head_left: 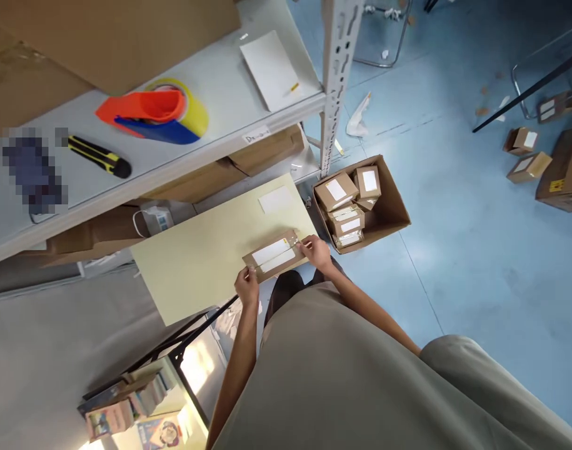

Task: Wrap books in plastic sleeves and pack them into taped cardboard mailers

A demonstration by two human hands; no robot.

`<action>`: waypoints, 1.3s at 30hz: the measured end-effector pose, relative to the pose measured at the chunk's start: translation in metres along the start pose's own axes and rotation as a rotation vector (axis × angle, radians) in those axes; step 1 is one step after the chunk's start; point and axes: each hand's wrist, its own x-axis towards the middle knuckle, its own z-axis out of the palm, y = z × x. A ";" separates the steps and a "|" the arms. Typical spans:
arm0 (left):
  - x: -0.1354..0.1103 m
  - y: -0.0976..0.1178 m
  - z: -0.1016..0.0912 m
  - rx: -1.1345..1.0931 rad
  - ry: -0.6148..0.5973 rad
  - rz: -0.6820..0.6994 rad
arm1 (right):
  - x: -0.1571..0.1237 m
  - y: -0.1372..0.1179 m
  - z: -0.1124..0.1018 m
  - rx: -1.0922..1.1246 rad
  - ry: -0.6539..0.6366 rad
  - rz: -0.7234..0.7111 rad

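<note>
A flat brown cardboard parcel with a white label lies near the front edge of a pale yellow table top. My left hand pinches the parcel's left end with closed fingers. My right hand grips its right end, fingers curled on the edge. A thin strip, perhaps tape, runs across the parcel between my hands. A small white label sheet lies farther back on the table.
An open carton of several labelled small boxes stands on the blue floor to the right. Above, a grey shelf holds tape rolls, a yellow-black utility knife and a white sheet. More boxes lie at far right.
</note>
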 end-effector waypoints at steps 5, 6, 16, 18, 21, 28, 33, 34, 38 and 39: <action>-0.034 0.104 0.080 -0.017 -0.194 0.176 | -0.011 0.085 -0.090 0.100 0.268 0.107; -0.045 0.127 0.100 -0.028 -0.243 0.228 | -0.013 0.105 -0.108 0.125 0.328 0.130; -0.190 0.254 0.196 -0.194 -0.895 0.799 | -0.052 0.248 -0.225 0.158 0.967 0.410; -0.192 0.250 0.185 -0.228 -0.908 0.785 | -0.050 0.247 -0.223 0.170 0.947 0.400; -0.177 0.239 0.170 -0.281 -0.858 0.713 | -0.034 0.233 -0.213 0.171 0.882 0.351; -0.126 0.201 0.131 -0.415 -0.642 0.531 | 0.021 0.172 -0.181 0.194 0.654 0.146; -0.093 0.160 0.084 -0.565 -0.442 0.427 | 0.050 0.111 -0.141 0.168 0.467 -0.034; -0.088 0.148 0.074 -0.595 -0.395 0.402 | 0.054 0.096 -0.129 0.159 0.419 -0.083; -0.069 0.087 0.028 -0.694 -0.162 0.305 | 0.058 0.031 -0.066 0.101 0.228 -0.275; -0.066 0.069 0.015 -0.723 -0.090 0.280 | 0.055 0.014 -0.046 0.078 0.181 -0.321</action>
